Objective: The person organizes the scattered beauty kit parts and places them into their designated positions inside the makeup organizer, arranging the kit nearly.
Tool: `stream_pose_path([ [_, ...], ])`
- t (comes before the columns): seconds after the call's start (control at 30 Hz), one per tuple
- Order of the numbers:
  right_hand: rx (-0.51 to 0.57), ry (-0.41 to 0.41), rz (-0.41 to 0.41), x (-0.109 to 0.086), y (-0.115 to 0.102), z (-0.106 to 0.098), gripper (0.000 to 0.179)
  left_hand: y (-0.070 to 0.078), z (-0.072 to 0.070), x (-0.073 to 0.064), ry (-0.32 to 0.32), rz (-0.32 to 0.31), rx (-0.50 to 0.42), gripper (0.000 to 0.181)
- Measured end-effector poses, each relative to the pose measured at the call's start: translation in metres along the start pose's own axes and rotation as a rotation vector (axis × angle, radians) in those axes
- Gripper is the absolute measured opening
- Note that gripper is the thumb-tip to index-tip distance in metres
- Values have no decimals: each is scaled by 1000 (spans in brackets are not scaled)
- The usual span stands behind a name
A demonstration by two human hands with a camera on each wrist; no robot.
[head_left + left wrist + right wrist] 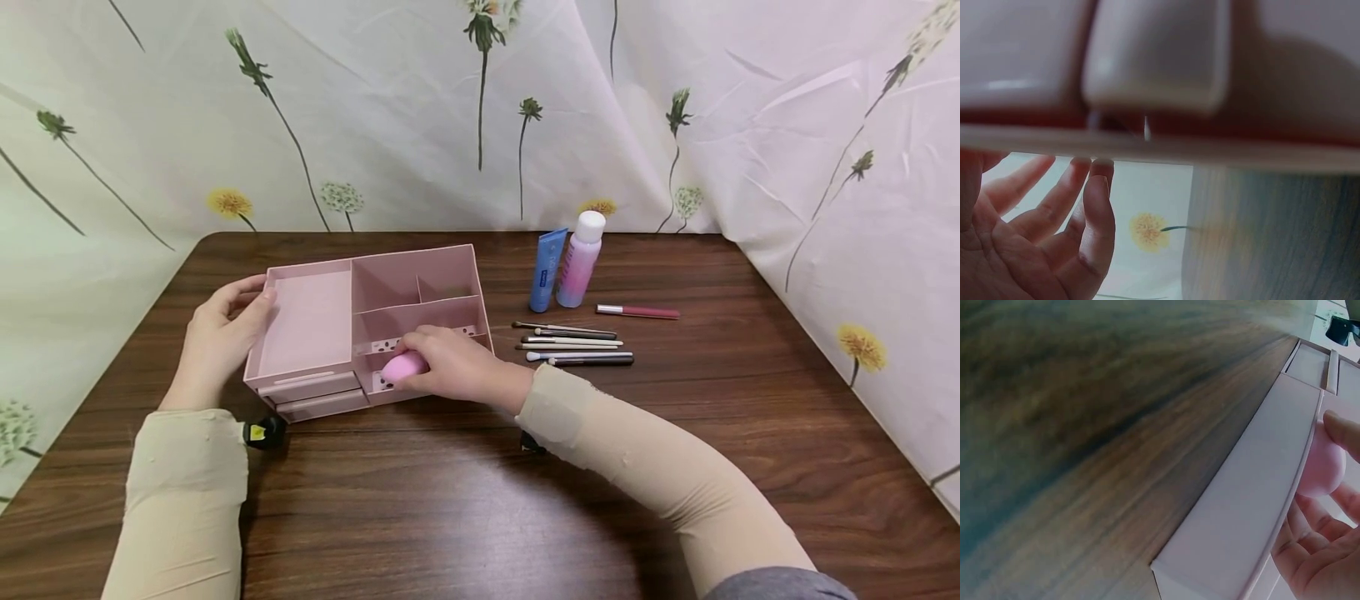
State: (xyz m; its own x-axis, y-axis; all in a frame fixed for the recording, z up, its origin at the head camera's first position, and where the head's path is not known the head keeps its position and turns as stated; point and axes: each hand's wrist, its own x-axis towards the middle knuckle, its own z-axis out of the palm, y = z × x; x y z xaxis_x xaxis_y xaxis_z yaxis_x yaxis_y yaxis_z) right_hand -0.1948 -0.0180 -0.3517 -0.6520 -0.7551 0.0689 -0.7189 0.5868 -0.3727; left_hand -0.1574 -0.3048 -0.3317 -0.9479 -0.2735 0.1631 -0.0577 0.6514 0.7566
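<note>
A pink makeup organizer (313,317) stands on the table, with drawers at its front left and open compartments on the right. My left hand (225,333) holds its left wall, thumb over the rim; the left wrist view shows fingertips (1100,181) against the outside. My right hand (457,364) pinches a pink makeup sponge (405,367) between thumb and fingers, at the front right compartment. From the right wrist, the sponge (1324,464) shows just behind the front wall (1241,487). Spotted lining is visible under the sponge; the right hand hides part of that compartment.
Several makeup brushes (573,342) lie to the right of the organizer. Behind them stand a blue tube (547,271) and a pink-and-blue bottle (580,267) with a white cap. A red lip gloss tube (648,313) lies farther right. A floral cloth (420,125) hangs behind the table.
</note>
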Motion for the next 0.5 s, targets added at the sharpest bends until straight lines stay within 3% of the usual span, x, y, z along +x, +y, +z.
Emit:
stream_pose_path([
  [0.3, -136, 59, -44, -4, -5, 6, 39, 0, -1, -1, 9, 5, -4, 58],
  [0.5, -139, 96, -48, -2, -7, 7, 41, 1, 0, -1, 10, 5, -4, 58],
])
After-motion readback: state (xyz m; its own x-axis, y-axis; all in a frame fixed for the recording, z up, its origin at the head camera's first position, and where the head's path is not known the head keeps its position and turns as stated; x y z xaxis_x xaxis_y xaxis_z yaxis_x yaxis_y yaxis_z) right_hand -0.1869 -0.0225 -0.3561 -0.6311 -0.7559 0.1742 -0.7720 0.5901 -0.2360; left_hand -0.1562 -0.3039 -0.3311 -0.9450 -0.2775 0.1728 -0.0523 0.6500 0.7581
